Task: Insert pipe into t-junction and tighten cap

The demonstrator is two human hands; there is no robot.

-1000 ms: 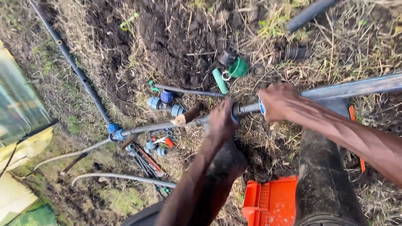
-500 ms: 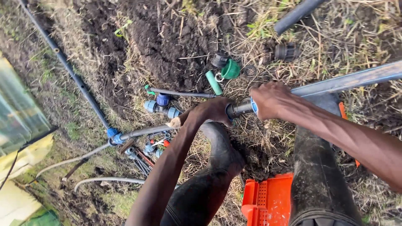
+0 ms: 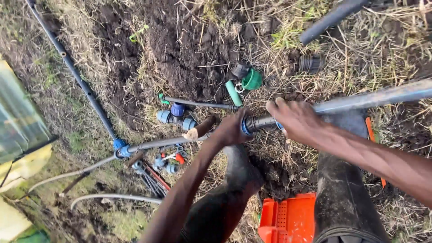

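Since the earlier frames the left hand (image 3: pixel 233 130) has slid along the line toward the joint and the view has tipped a little, while the right hand (image 3: pixel 294 120) has kept its place on the pipe. Both hands now sit on either side of a dark threaded coupling (image 3: pixel 258 123) with a blue ring: the left is closed around the end of the thin black pipe (image 3: pixel 157 144) just left of the coupling, the right is clenched over the grey pipe (image 3: pixel 373 98) where it enters the fitting. That grey pipe runs off to the right edge; the black one runs left to a blue connector (image 3: pixel 120 147) that ties it into a long black hose (image 3: pixel 74 72) lying diagonally on the soil. My reading is that the joint is started but not finished: the threads of the coupling show bare between the hands, so the nut does not look run home. Loose parts lie unused on the ground just beyond, among them a blue valve fitting (image 3: pixel 176 116), a green cap (image 3: pixel 252 80), a green tube piece (image 3: pixel 233 92) and a black threaded fitting (image 3: pixel 309 64). Near the person's boots (image 3: pixel 342 189) sits an orange crate (image 3: pixel 288 220), and 1 more black pipe (image 3: pixel 330 19) crosses the top right corner
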